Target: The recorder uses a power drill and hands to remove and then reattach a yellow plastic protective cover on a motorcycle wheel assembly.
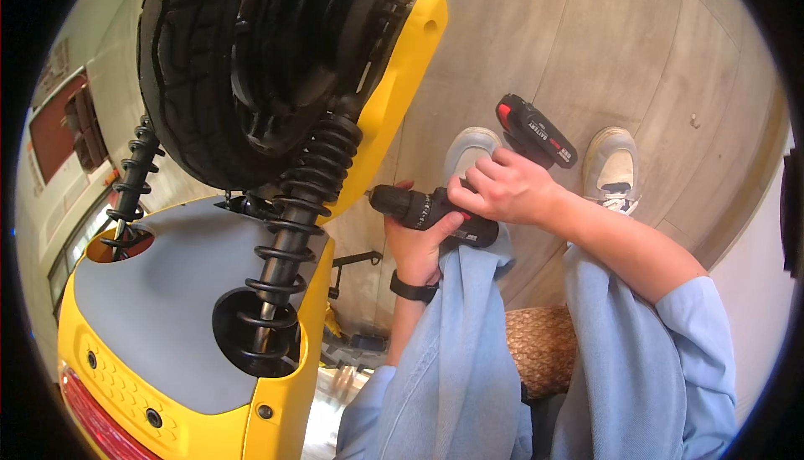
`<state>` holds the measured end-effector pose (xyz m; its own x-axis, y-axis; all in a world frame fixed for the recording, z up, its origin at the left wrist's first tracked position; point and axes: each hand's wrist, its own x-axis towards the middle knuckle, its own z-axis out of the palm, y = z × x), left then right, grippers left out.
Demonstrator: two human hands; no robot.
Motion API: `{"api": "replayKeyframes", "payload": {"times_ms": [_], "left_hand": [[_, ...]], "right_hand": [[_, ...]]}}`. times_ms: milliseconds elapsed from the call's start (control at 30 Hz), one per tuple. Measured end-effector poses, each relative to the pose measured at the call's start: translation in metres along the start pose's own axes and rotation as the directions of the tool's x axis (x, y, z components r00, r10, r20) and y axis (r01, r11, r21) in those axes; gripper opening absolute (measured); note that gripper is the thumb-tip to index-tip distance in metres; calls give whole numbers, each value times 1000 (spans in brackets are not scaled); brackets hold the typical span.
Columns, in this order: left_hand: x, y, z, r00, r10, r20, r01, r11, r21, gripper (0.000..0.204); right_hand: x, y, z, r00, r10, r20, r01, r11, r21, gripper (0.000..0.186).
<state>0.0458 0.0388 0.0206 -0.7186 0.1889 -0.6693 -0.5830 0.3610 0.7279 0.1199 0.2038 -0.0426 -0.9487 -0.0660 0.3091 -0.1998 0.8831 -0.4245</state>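
Grey-brown wood-grain floor [603,41] spreading beyond the battery end of a black-and-red cordless drill [413,208], yellow-and-grey scooter [193,267] edge near its chuck, left hand [414,246] cupped around its body, right hand [512,192] curled about its handle.

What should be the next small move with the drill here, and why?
Perhaps settle the right hand firmly on the cordless drill before easing the left hand off: both hands are on it, the left gripping near the chuck, which points left, toward the yellow scooter.
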Motion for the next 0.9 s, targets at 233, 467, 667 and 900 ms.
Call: {"api": "replayKeyframes", "payload": {"times_ms": [233, 467, 667, 900], "left_hand": [[-3, -1, -3, 993, -63, 104, 74, 991, -107, 78], [-2, 1, -7, 964, -97, 246, 143, 974, -177, 57], [3, -3, -10, 945, -37, 326, 136, 948, -287, 52], [13, -9, -14, 970, 105, 219, 27, 851, -525, 46]], "right_hand": [[-3, -3, -14, 1000, 12, -25, -14, 997, -70, 36], [-5, -9, -20, 999, 9, -48, -17, 987, -157, 32], [-7, -13, -26, 999, -11, -31, 3, 975, -223, 35], [-2, -13, -31, 1000, -19, -4, 17, 968, -251, 37]]}}
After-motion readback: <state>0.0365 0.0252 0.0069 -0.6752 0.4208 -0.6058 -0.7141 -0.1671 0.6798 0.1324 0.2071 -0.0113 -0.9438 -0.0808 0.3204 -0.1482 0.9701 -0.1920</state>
